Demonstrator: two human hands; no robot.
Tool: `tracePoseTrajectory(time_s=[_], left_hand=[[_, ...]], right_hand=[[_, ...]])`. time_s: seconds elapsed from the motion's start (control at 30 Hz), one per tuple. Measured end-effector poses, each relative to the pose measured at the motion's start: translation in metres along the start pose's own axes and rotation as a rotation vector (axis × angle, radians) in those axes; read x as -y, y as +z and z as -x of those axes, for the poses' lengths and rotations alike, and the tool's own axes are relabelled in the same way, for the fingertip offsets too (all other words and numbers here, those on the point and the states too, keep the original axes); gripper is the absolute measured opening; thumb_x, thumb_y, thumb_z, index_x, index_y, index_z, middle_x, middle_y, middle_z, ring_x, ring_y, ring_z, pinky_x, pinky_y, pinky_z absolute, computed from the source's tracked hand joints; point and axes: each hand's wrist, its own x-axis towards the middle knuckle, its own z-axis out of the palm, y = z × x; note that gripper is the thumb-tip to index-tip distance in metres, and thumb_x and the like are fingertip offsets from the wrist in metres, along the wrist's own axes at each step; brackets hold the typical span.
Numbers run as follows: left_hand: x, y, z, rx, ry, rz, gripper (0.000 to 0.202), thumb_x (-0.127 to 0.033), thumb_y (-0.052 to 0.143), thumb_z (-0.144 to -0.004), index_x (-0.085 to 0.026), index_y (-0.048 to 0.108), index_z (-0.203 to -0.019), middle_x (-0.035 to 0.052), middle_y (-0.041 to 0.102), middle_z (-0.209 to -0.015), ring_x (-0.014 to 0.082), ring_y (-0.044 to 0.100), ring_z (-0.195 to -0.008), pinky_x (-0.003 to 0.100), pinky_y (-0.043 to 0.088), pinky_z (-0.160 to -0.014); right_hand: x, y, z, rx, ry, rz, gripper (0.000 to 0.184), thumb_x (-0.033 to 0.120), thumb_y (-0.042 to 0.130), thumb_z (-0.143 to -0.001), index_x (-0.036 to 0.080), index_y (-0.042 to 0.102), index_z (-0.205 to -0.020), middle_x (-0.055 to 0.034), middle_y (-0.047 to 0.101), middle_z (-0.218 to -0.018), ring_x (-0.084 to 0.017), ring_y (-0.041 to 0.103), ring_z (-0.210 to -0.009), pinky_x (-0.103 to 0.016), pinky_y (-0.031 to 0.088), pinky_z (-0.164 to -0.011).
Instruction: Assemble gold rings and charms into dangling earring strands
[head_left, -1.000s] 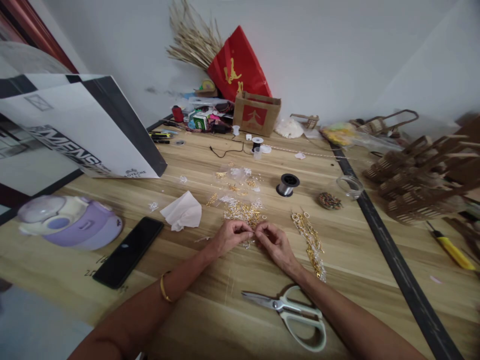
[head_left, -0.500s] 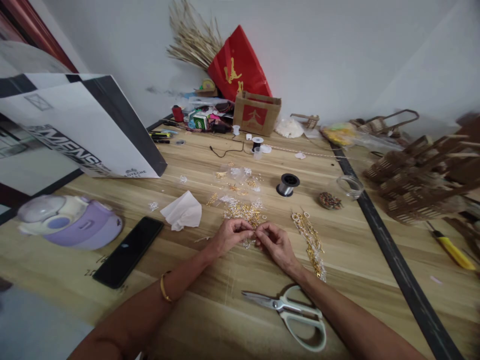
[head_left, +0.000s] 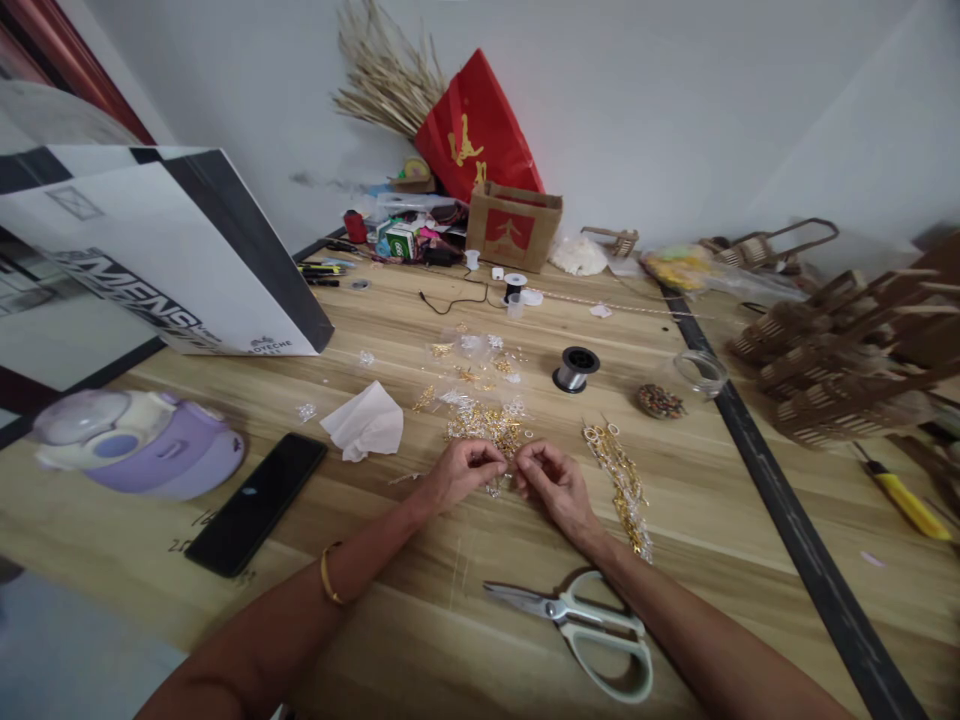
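My left hand [head_left: 466, 472] and my right hand [head_left: 551, 482] meet fingertip to fingertip over the table, a small gap between them. Each is closed in a pinch; what the fingers hold is too small to make out. A few clear beads [head_left: 493, 489] show just below the fingertips. Beyond my hands lies a heap of gold and clear beads [head_left: 487, 422]. To the right of my right hand rest strung gold and clear bead strands [head_left: 621, 485]. Scissors with pale green handles [head_left: 574, 618] lie beside my right forearm.
A wire spool [head_left: 576, 369], a pile of dark mixed beads [head_left: 661, 401] and a clear round container [head_left: 700, 374] sit to the right. On the left are a crumpled tissue [head_left: 365, 422], a black phone [head_left: 256, 505], a lilac bottle [head_left: 150, 445] and a large paper bag [head_left: 195, 260].
My right hand has shifted slightly to the right, so the fingertips of both hands are a little farther apart. Everything on the table stays in place.
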Motion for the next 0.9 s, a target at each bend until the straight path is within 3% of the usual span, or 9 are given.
tracePoseTrajectory(time_s=[0.47,0.6,0.73,0.9], left_hand=[[0.0011,0.0006,0.0014,0.052,-0.032,0.067,0.026,-0.036,0.065,-0.072,-0.010,0.059,-0.072,-0.0015,0.057,-0.054,0.0077,0.053,-0.048,0.018,0.043,-0.050],[0.0001,0.0016,0.0028,0.062,-0.021,0.032,0.024,-0.034,0.064,-0.073,-0.010,0.059,-0.073,-0.0003,0.059,-0.056,0.0085,0.055,-0.050,0.019,0.044,-0.050],[-0.0018,0.0030,0.0039,0.073,-0.016,0.013,0.023,-0.033,0.062,-0.074,-0.010,0.058,-0.072,-0.0002,0.059,-0.056,0.0089,0.056,-0.051,0.019,0.045,-0.051],[-0.0039,0.0033,0.0045,0.080,-0.036,-0.001,0.023,-0.033,0.061,-0.074,-0.010,0.058,-0.073,0.0003,0.059,-0.056,0.0093,0.056,-0.051,0.019,0.044,-0.052]], right_hand=[[-0.0056,0.0029,0.0040,0.038,-0.028,0.146,0.024,0.042,0.052,-0.086,0.018,0.051,-0.085,0.0043,0.051,-0.054,-0.008,0.045,-0.040,-0.020,0.035,-0.040],[-0.0073,0.0035,0.0065,0.038,-0.118,0.284,0.019,0.036,0.050,-0.088,0.017,0.052,-0.084,-0.0001,0.054,-0.068,-0.009,0.050,-0.048,-0.020,0.038,-0.043],[-0.0055,0.0024,0.0063,0.012,-0.184,0.456,0.015,0.029,0.049,-0.089,0.017,0.053,-0.082,0.0002,0.053,-0.065,-0.010,0.049,-0.053,-0.021,0.039,-0.049],[-0.0039,0.0015,0.0047,0.001,-0.233,0.508,0.013,0.026,0.048,-0.089,0.016,0.054,-0.082,-0.0024,0.056,-0.071,-0.012,0.052,-0.060,-0.022,0.041,-0.054]])
